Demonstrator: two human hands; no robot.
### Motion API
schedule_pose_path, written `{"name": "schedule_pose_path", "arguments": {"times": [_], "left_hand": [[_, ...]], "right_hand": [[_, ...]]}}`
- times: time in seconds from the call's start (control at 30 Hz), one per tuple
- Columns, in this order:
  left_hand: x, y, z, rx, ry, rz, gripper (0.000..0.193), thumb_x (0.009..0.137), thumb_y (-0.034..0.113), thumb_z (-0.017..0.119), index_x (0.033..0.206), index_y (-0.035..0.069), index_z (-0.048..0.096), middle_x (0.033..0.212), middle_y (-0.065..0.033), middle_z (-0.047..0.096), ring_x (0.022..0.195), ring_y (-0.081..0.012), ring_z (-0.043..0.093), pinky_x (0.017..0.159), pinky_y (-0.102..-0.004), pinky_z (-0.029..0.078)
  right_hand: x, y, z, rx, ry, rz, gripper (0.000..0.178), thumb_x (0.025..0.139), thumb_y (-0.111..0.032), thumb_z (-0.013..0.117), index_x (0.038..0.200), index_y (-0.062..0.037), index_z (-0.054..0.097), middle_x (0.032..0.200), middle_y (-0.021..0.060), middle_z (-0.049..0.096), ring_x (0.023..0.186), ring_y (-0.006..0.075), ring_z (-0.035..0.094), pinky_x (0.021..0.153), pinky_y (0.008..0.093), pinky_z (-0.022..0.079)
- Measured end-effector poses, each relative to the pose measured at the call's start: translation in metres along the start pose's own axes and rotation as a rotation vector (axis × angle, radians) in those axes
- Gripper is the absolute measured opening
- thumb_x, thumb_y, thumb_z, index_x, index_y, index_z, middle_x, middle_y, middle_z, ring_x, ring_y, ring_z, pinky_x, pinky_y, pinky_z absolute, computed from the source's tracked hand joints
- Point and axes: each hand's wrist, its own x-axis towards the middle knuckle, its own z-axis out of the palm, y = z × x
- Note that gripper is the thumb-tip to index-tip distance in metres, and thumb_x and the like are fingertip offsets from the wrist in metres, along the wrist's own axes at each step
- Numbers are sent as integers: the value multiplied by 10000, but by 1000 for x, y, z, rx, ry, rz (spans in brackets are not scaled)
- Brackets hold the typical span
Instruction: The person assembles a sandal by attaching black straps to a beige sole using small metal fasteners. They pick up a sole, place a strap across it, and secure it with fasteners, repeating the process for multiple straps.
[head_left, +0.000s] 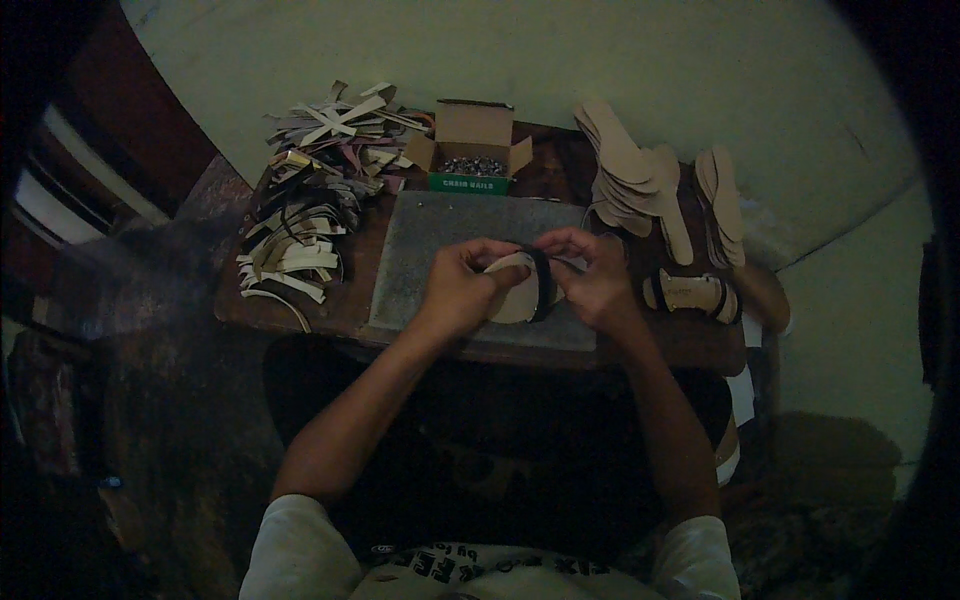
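Between my hands is a sandal with a tan sole point(517, 303) and a dark strap point(543, 287) running across it. It is held just above a grey slab point(430, 225) on a low wooden table. My left hand point(462, 287) is closed on the sole's left side, thumb on top. On the other side, my right hand point(598, 283) is closed with its fingertips pinching at the strap's edge. What lies under the fingers is partly hidden. A second sandal point(692, 294) with dark straps rests to the right of my right hand.
Behind the slab stands an open cardboard box point(468, 185) filled with small nails. Cut strips point(300, 255) lie heaped along the table's left side. Two stacks of tan soles, one larger point(618, 165) and one smaller point(718, 205), sit at the right back.
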Motion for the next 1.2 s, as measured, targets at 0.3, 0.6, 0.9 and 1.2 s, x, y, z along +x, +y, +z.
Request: {"name": "schedule_pose_path", "arguments": {"times": [0.3, 0.6, 0.9, 1.2], "left_hand": [[-1, 1, -3, 21, -41, -9, 294, 806, 127, 766, 1049, -12, 675, 954, -100, 702, 788, -148, 671, 697, -291, 549], [0, 1, -3, 43, -73, 38, 296, 794, 119, 773, 1048, -6, 687, 937, -94, 705, 794, -144, 663, 699, -288, 539], [1, 1, -8, 109, -89, 39, 281, 789, 108, 773, 1037, 0, 700, 924, -74, 703, 802, -125, 645, 712, -274, 520], [0, 4, -8, 135, -109, 56, 268, 794, 103, 776, 1034, 3, 711, 907, -63, 705, 789, -105, 631, 701, -262, 512]], "right_hand": [[-3, -12, 1, -133, 9, 56, 274, 787, 59, 636, 1041, -29, 688, 1015, 115, 678, 971, 227, 656, 873, 333, 515], [0, -2, 0, -51, -23, -114, 300, 778, 55, 629, 1054, -43, 688, 1019, 125, 673, 1009, 243, 652, 874, 365, 514], [-3, -12, -5, -110, -104, -8, 222, 838, 3, 617, 1048, -28, 680, 970, 118, 708, 881, 203, 677, 810, 322, 519], [-3, 6, -2, -98, -64, -17, 216, 829, 23, 611, 1029, -19, 683, 950, 113, 713, 874, 172, 672, 771, 311, 513]]}}
